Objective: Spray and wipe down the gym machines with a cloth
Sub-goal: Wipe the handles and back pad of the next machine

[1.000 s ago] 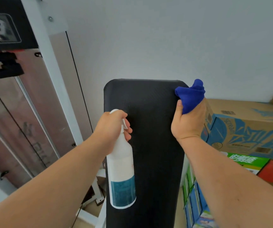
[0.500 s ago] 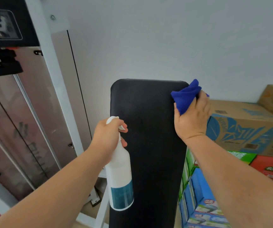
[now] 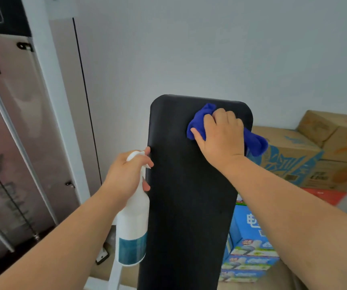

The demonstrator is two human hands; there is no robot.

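I see the black padded bench (image 3: 189,185) running lengthwise away from me, its long axis going from the bottom of the view up toward the white wall (image 3: 189,49), rounded far corners on top. Its surface is matte black and smooth. My right hand (image 3: 220,139) lies palm-down near the far right corner, its grip closed over a bunched blue cloth (image 3: 256,143) pressed against the pad; folds of cloth stick out on both sides of the hand. My left hand (image 3: 126,174) is beside the pad's left edge, its grip wrapped around the neck of a white spray bottle (image 3: 132,227) that hangs upright, a teal label band near its base. Cardboard boxes (image 3: 314,153) are stacked to the right.
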